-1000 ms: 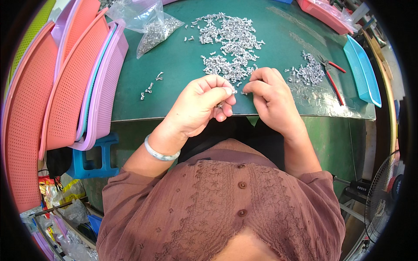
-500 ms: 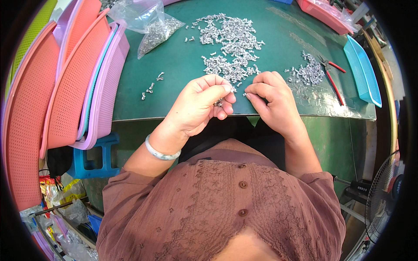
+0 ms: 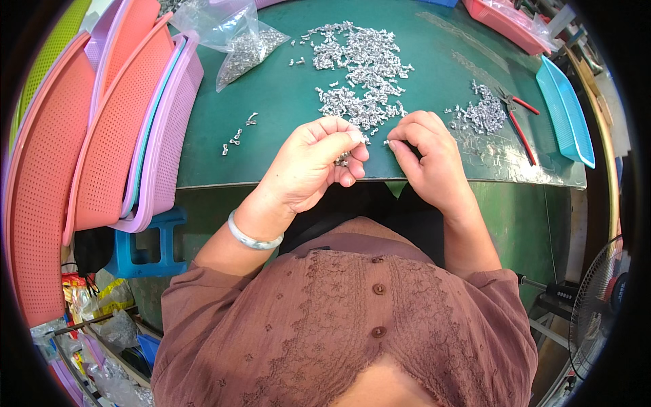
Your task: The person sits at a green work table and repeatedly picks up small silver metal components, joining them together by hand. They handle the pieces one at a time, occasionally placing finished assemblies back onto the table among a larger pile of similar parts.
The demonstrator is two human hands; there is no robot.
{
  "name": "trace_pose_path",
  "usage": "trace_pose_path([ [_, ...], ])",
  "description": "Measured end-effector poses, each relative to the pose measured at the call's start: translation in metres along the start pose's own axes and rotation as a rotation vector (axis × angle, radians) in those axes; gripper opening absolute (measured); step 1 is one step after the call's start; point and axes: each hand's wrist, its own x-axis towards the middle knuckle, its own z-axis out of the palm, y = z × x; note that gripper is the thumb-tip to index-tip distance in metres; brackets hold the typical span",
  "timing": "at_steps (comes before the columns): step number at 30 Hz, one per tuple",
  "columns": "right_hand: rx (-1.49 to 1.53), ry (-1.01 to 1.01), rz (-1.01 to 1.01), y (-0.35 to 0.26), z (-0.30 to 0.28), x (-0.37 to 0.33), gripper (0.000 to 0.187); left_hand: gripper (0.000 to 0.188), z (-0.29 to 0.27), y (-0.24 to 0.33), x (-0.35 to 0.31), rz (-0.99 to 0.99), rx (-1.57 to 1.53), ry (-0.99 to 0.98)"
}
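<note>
Head view: small silvery piece (image 3: 365, 140) pinched between thumb and index finger of left hand (image 3: 317, 161); its far side hidden by the fingers. More metal (image 3: 342, 161) shows in the curl of the lower fingers, mostly covered; number there cannot be told. Right hand (image 3: 428, 152) pinches a tiny bright bit (image 3: 387, 143) at thumb and fingertip, too small to make out its shape. Hands near each other, apart, above the near table edge. Fan (image 3: 593, 312) and stacked baskets (image 3: 47, 183) cut by the dark fisheye rim.

Surface: green table (image 3: 278, 98), scuffed and shiny toward the right. Room: blue stool (image 3: 146, 247) below the baskets at left; plastic bags (image 3: 119, 329) at lower left.

Counts: two heaps on the table, a large heap (image 3: 359, 64) ahead of the hands and a smaller heap (image 3: 483, 112) to the right; pieces in each too many to count. One pair of red-handled pliers (image 3: 521, 129) beside the smaller heap. One light-blue basket (image 3: 566, 112) at right. One clear bag (image 3: 251, 54) of metal parts. One pale bracelet (image 3: 252, 234), left wrist.
</note>
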Motion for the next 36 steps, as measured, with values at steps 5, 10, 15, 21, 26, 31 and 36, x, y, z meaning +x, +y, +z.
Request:
trace_pose_path([
  [5,0.073,0.068,0.023,-0.004,0.001,0.001,0.009,0.008,-0.001,0.000,0.000,0.005,-0.026,-0.008],
  [10,0.130,0.136,-0.023,-0.011,0.003,0.005,0.013,0.012,-0.001,0.001,0.000,-0.023,-0.031,-0.047],
  [15,0.185,0.160,-0.065,-0.019,0.007,0.007,0.017,0.013,0.002,0.001,0.001,-0.058,0.035,-0.061],
  [21,0.243,0.139,-0.100,-0.018,0.007,0.009,0.020,0.011,-0.001,-0.002,0.001,-0.017,0.006,-0.065],
  [26,-0.023,-0.010,-0.077,-0.007,0.004,0.010,0.024,0.009,-0.001,-0.003,0.000,-0.008,0.048,-0.033],
  [31,-0.174,-0.085,-0.091,-0.003,-0.002,0.007,0.021,0.007,0.001,-0.001,-0.001,-0.008,0.044,-0.010],
  [36,-0.074,-0.050,-0.008,0.002,-0.010,0.004,0.014,0.005,0.001,0.001,-0.001,-0.007,0.024,-0.011],
])
